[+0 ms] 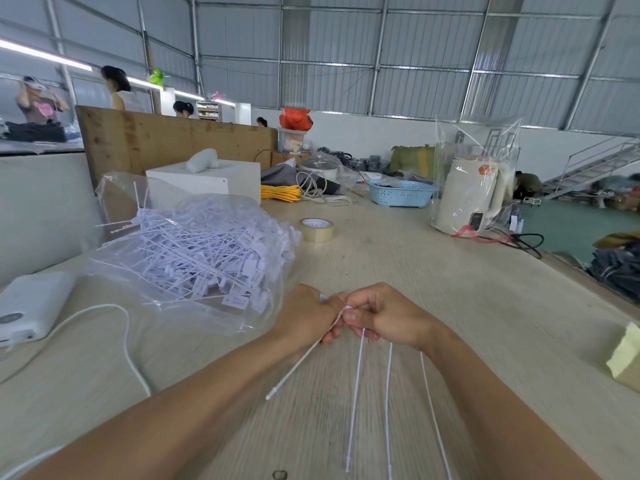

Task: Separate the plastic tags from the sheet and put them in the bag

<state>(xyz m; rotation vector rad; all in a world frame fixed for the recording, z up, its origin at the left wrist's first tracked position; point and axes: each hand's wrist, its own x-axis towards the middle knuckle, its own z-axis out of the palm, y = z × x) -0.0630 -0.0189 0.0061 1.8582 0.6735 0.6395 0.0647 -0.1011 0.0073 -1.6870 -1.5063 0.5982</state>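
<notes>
My left hand and my right hand meet at the table's middle, both pinching the head end of a small sheet of white plastic tags. One tag strip angles off to the lower left from my left fingers. Three other strips hang down toward me from my right hand. A clear plastic bag lies open to the left of my hands, filled with several loose white tags.
A roll of tape sits beyond the bag. A white power bank with a white cable lies at the left. A blue basket, a bagged white appliance and a yellow pad stand farther right.
</notes>
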